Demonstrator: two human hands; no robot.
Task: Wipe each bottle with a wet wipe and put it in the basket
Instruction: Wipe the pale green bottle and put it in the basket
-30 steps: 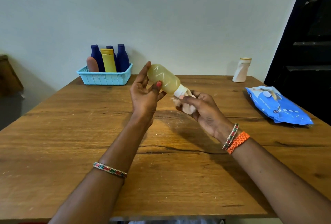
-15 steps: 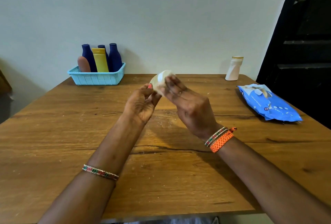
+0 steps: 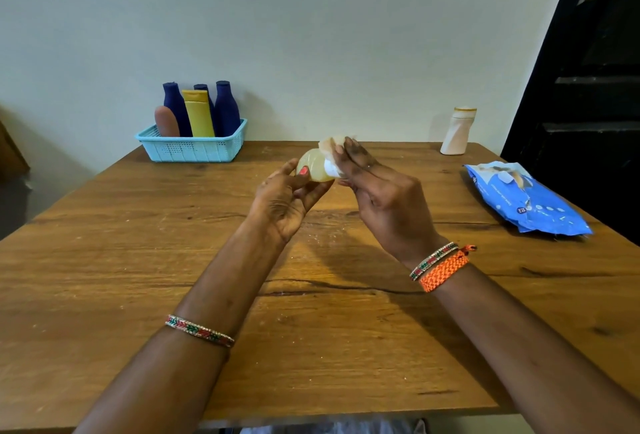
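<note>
My left hand (image 3: 285,199) holds a small pale yellow bottle (image 3: 313,166) with a white cap above the middle of the table. The bottle's base points toward me. My right hand (image 3: 379,191) presses a crumpled wet wipe (image 3: 332,146) against the bottle's cap end. A light blue basket (image 3: 194,149) stands at the table's far left edge. It holds several bottles upright: dark blue ones (image 3: 227,107), a yellow tube (image 3: 199,114) and a brown one (image 3: 167,121). A white bottle (image 3: 457,132) with a gold rim stands alone at the far right.
A blue pack of wet wipes (image 3: 523,201) lies near the right edge of the wooden table (image 3: 138,260). A dark door (image 3: 595,87) rises beyond the right side. A pale wall runs behind the table.
The bottle has turned from lying sideways with its cap to the right to pointing its base at me. My right hand has risen with the wipe and moved over the cap end.
</note>
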